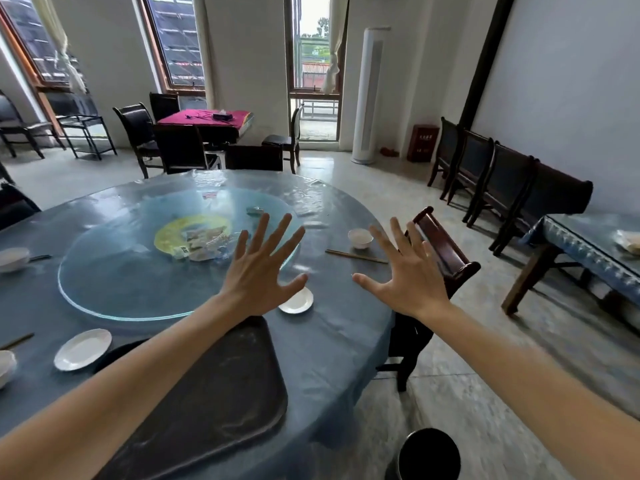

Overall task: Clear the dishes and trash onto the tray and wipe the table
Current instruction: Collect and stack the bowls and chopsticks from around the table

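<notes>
The dark tray (207, 393) lies bare at the bench's (339, 341) near edge, under the left forearm. Both grips, left hand (258, 275) and right hand (412, 278), are spread wide, holding nothing. A small white plate (300, 303) sits between them; a white bowl (360, 238) and chopsticks (356, 257) lie beyond, blue plastic-covered cloth beneath.
</notes>
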A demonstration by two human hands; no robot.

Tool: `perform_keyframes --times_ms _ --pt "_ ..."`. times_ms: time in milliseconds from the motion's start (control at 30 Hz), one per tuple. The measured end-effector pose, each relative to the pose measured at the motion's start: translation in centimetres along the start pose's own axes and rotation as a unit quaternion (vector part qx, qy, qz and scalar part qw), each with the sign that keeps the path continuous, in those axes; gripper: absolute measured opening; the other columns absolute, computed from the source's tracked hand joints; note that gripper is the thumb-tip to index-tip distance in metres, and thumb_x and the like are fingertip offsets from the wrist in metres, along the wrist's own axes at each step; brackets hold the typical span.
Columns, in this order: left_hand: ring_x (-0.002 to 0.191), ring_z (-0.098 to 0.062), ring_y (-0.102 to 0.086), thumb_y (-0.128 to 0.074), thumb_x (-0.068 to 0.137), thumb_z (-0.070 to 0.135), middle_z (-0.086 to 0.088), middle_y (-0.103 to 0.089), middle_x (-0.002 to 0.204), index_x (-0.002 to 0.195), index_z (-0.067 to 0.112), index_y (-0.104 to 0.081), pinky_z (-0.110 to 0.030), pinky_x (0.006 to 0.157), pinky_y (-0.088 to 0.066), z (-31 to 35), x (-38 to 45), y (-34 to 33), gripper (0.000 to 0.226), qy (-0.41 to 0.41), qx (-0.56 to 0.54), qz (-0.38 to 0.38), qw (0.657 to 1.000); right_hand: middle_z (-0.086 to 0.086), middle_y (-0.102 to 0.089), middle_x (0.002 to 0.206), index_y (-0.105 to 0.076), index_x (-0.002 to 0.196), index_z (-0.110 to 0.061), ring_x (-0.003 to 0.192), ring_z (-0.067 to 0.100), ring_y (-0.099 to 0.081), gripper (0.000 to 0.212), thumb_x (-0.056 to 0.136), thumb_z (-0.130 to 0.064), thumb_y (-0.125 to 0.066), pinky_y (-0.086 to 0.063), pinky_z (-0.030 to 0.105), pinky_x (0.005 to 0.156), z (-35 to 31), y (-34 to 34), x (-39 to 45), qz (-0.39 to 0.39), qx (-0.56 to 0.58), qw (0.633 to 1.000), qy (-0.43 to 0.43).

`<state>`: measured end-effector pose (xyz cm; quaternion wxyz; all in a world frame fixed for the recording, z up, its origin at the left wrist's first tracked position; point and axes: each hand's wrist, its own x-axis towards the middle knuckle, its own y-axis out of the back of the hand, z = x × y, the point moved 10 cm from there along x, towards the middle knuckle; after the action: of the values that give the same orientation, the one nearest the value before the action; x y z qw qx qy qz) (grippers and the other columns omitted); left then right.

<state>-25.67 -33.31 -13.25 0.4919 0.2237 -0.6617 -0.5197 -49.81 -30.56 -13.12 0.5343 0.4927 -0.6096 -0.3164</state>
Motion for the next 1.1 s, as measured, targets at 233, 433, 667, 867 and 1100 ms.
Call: perform_keyframes --times_ms 233,433,667,867,1100 --pt "0.153 -0.022 0.026 -0.022 0.083 0.078 0.014 0.017 0.168 0.159 0.047 0.003 -0.051 0.123 0.009 -2.7 6.2 -9.1 0.086 0.012 -0.036 -0.055 0.998 -0.008 0.013 0.172 0.005 0.16 -0.052 0.158 0.021 0.018 0.097 0.086 -0.081 -0.051 -0.006 0.052 0.129 4.9 -7.0 6.5 -0.044 -0.005 0.999 -0.01" --pt "0.151 -0.021 0.028 -0.016 0.081 0.078 0.014 0.017 0.168 0.158 0.048 0.007 -0.054 0.125 0.004 -5.1 13.3 -16.6 0.086 0.025 -0.065 -0.104 0.992 -0.008 0.01 0.173 -0.004 0.162 -0.048 0.159 0.02 0.015 0.094 0.088 -0.076 -0.055 -0.005 0.05 0.128 9.5 -12.4 12.6 -0.072 0.013 0.996 -0.051" --pt "0.153 -0.022 0.025 -0.03 0.09 0.067 0.015 0.016 0.168 0.16 0.044 0.002 -0.055 0.125 0.002 -5.5 19.7 -23.5 0.08 0.027 -0.12 -0.17 0.978 -0.007 0.002 0.174 -0.007 0.162 -0.048 0.159 0.02 0.011 0.091 0.089 -0.073 -0.056 -0.012 0.049 0.129 14.7 -16.5 17.8 -0.115 0.035 0.987 -0.108" --pt "0.155 -0.024 0.019 -0.035 0.09 0.057 0.015 0.009 0.169 0.16 0.043 -0.003 -0.053 0.124 -0.001 -5.2 22.4 -30.3 0.079 0.085 -0.182 -0.218 0.955 -0.007 -0.002 0.174 -0.01 0.162 -0.048 0.16 0.019 0.009 0.088 0.091 -0.069 -0.057 -0.018 0.047 0.128 19.6 -21.7 23.3 -0.159 0.052 0.979 -0.119" --pt "0.157 -0.025 0.012 -0.036 0.092 0.057 0.012 0.004 0.17 0.161 0.042 -0.007 -0.053 0.124 -0.003 -6.5 27.8 -38.3 0.077 0.173 -0.198 -0.234 0.936 -0.008 -0.005 0.174 -0.016 0.162 -0.044 0.16 0.018 0.005 0.088 0.09 -0.068 -0.06 -0.02 0.045 0.126 25.4 -30.5 31.8 -0.211 0.091 0.966 -0.119"
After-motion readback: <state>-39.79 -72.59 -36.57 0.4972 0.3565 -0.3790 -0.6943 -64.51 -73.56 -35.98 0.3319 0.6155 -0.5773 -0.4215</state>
